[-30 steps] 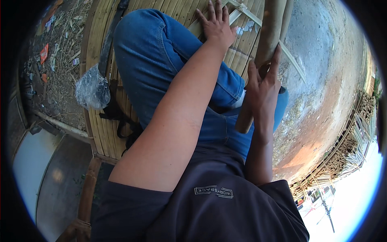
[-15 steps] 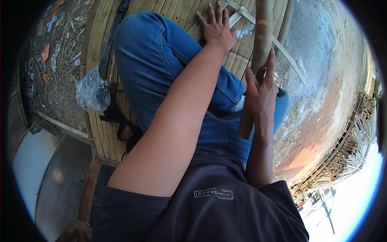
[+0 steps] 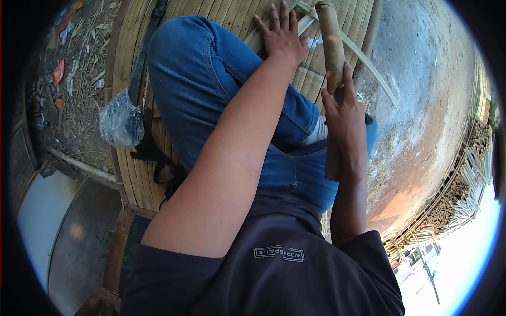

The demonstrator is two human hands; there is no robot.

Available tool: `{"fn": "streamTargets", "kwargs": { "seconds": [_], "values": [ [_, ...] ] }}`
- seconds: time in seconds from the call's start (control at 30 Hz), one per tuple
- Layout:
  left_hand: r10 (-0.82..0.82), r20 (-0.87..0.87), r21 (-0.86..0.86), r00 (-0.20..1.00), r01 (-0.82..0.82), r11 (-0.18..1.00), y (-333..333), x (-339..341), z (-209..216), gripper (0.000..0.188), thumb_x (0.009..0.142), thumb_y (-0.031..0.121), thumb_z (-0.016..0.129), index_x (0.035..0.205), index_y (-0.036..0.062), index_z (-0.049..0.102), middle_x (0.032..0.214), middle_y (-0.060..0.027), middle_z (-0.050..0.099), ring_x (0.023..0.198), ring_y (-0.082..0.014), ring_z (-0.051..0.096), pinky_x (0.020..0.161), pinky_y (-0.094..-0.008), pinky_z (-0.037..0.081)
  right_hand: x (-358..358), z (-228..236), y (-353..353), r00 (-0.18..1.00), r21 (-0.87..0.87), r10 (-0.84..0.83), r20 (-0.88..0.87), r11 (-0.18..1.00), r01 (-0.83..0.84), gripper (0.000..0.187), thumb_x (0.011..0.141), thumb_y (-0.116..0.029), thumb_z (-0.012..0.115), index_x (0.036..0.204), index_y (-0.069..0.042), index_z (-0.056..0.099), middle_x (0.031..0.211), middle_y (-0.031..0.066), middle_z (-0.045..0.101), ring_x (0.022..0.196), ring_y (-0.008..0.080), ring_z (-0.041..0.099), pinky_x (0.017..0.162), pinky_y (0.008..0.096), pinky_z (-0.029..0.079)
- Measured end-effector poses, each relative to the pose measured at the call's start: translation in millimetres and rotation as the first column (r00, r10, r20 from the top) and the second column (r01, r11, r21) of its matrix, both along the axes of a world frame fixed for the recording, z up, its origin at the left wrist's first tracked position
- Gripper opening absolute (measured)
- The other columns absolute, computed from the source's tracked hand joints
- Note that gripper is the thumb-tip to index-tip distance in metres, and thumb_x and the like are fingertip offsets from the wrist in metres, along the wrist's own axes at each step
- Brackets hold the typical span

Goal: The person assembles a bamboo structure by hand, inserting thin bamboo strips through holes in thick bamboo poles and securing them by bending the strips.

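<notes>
My left hand (image 3: 283, 39) lies flat, fingers spread, over pale flat bamboo strips (image 3: 309, 22) on the slatted bamboo bench. Those strips cross one another just right of the fingers, and one long strip (image 3: 371, 66) slants out over the bench's right edge. In my right hand (image 3: 345, 118) is a thick brown bamboo stick (image 3: 332, 50), gripped round its middle with the index finger stretched along it. The stick's far end hangs over or touches the crossed strips; I cannot tell which. Its near end points toward my lap.
I sit cross-legged in blue jeans (image 3: 182, 68) on the bamboo bench (image 3: 221, 8). A clear plastic bag (image 3: 121, 118) and a dark strap (image 3: 142, 58) lie at the left. Litter dots the ground (image 3: 79, 63) there. Stacked bamboo poles (image 3: 450, 200) stand far right.
The bamboo stick has swung down, its far end now showing over the crossed strips, where before it ran out of the picture. My right hand shifted slightly right; the left stayed put.
</notes>
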State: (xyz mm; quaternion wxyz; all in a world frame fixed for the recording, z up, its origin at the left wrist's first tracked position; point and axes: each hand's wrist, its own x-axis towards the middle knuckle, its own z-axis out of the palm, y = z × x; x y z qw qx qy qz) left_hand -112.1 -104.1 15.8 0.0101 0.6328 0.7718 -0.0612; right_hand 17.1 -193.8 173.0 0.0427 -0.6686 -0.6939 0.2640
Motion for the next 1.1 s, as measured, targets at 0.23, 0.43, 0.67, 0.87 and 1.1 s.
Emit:
{"fn": "streamTargets", "kwargs": {
  "seconds": [0.23,0.43,0.67,0.87,1.1],
  "values": [
    [0.006,0.035,0.017,0.999,-0.007,1.000,0.0,-4.5,10.6,0.080,0.106,0.054,0.037,0.167,0.0094,0.009,0.174,-0.0133,-0.004,0.159,-0.0389,-0.005,0.123,-0.0695,0.003,21.5,-1.0,1.0,0.968,-0.152,0.078,0.239,0.988,-0.042,0.081,0.093,-0.024,0.066,0.163,-0.023,0.026,0.101,0.0311,0.072,0.091,0.0505,0.071,0.078,0.0555,0.058],
    [0.000,0.290,-0.278,0.957,0.084,0.957,6.7,-9.0,20.0,0.079,0.105,0.052,0.039,0.167,0.0108,0.010,0.174,-0.0118,-0.006,0.159,-0.0378,-0.006,0.123,-0.0688,0.002,40.3,14.8,13.0,0.998,-0.082,-0.047,-0.046,0.996,0.043,0.078,0.097,-0.019,0.066,0.164,-0.020,0.026,0.104,0.0289,0.073,0.087,0.0420,0.075,0.074,0.0494,0.059],
    [0.002,0.097,-0.109,0.995,0.008,0.994,2.4,-6.5,16.5,0.080,0.105,0.054,0.038,0.167,0.0120,0.011,0.174,-0.0113,-0.007,0.159,-0.0377,-0.008,0.123,-0.0693,0.000,44.9,35.5,25.7,0.794,-0.375,-0.306,-0.525,0.921,0.106,0.085,0.094,-0.008,0.071,0.165,-0.020,0.026,0.080,0.0070,0.064,0.066,0.0127,0.064,0.059,0.0303,0.054],
    [0.000,0.285,-0.317,0.959,0.095,0.944,6.2,-8.9,13.2,0.080,0.105,0.055,0.038,0.167,0.0120,0.011,0.174,-0.0113,-0.008,0.159,-0.0378,-0.008,0.123,-0.0701,0.001,39.1,33.4,25.3,0.722,-0.373,-0.302,-0.622,0.926,0.065,0.087,0.093,-0.004,0.070,0.166,-0.018,0.025,0.080,0.0063,0.064,0.067,0.0125,0.064,0.059,0.0295,0.054],
    [0.006,0.300,-0.288,0.954,0.085,0.954,3.6,-3.0,-9.0,0.080,0.105,0.054,0.040,0.167,0.0121,0.011,0.174,-0.0112,-0.008,0.159,-0.0378,-0.006,0.123,-0.0688,0.001,38.9,26.4,27.7,0.826,-0.255,-0.236,-0.511,0.960,0.116,0.090,0.092,-0.004,0.073,0.165,-0.015,0.022,0.090,0.0102,0.068,0.073,0.0134,0.067,0.063,0.0297,0.056]
  ]
}}
